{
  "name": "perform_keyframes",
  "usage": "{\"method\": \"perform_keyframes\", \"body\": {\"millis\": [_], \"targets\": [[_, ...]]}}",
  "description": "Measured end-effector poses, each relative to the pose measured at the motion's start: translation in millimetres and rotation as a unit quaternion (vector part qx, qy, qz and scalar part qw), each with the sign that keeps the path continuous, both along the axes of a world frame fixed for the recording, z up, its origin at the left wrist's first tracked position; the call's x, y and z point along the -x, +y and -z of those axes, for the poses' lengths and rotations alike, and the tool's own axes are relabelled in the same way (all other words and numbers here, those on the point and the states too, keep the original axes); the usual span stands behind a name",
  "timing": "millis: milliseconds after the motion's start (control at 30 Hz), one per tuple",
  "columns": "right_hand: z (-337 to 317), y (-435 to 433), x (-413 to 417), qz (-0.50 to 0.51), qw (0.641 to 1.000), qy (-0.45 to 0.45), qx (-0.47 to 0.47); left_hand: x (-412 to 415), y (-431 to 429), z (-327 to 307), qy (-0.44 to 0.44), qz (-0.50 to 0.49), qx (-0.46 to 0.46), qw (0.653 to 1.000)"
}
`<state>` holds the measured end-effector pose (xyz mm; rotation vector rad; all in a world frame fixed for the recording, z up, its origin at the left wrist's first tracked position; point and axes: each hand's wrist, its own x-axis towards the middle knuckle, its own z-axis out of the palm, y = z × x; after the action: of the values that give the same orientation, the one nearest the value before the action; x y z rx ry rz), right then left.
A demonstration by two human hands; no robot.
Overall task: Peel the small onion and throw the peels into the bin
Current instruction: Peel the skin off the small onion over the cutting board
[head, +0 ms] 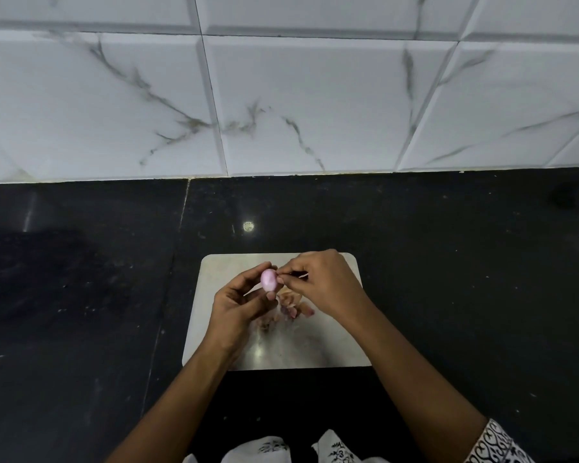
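Note:
A small pink onion, mostly bare of skin, is held upright between the fingertips of my left hand above a pale cutting board. My right hand is right beside it, with thumb and forefinger pinched at the onion's upper right side on a thin strip of peel. Several loose brownish-pink peels lie on the board just below both hands. No bin is in view.
The board rests on a black stone counter that runs left and right. A white marble-patterned tiled wall rises behind the counter. Patterned white cloth shows at the bottom edge.

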<state>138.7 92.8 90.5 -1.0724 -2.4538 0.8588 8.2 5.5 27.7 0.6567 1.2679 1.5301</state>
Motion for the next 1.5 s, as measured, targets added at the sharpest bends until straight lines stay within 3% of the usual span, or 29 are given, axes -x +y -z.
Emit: {"method": "perform_keyframes", "body": {"millis": [200, 600, 800, 867, 967, 1033, 1300, 1400, 1500], "targets": [[-9, 0, 4, -0.037, 0.997, -0.062, -0.034, 3, 2, -3, -0.006, -0.003, -0.012, 1.000], [1, -5, 7, -0.004, 0.999, -0.025, -0.033, 1, 0, -1, -0.007, 0.006, -0.047, 0.999], [15, -5, 6, 0.104, 0.988, 0.084, 0.077, 1, 2, 0, -0.013, 0.004, -0.078, 0.997], [19, -6, 8, 0.142, 0.964, 0.143, 0.172, 0, 4, 0, -0.033, 0.000, -0.087, 0.996], [19, -6, 9, 0.173, 0.901, 0.236, 0.320, -1, 6, 0, -0.049, 0.000, -0.093, 0.994], [17, -8, 9, 0.179, 0.886, 0.251, 0.347, -1, 7, 0, -0.078, 0.007, -0.096, 0.992], [6, -8, 8, 0.156, 0.907, 0.197, 0.339, 1, 12, 1, -0.113, -0.003, -0.096, 0.989], [5, -9, 5, 0.127, 0.934, 0.167, 0.289, 3, 12, 1, -0.115, -0.001, -0.110, 0.987], [4, -8, 5, 0.107, 0.939, 0.176, 0.276, 2, 12, -1, -0.131, 0.010, -0.116, 0.985]]}}
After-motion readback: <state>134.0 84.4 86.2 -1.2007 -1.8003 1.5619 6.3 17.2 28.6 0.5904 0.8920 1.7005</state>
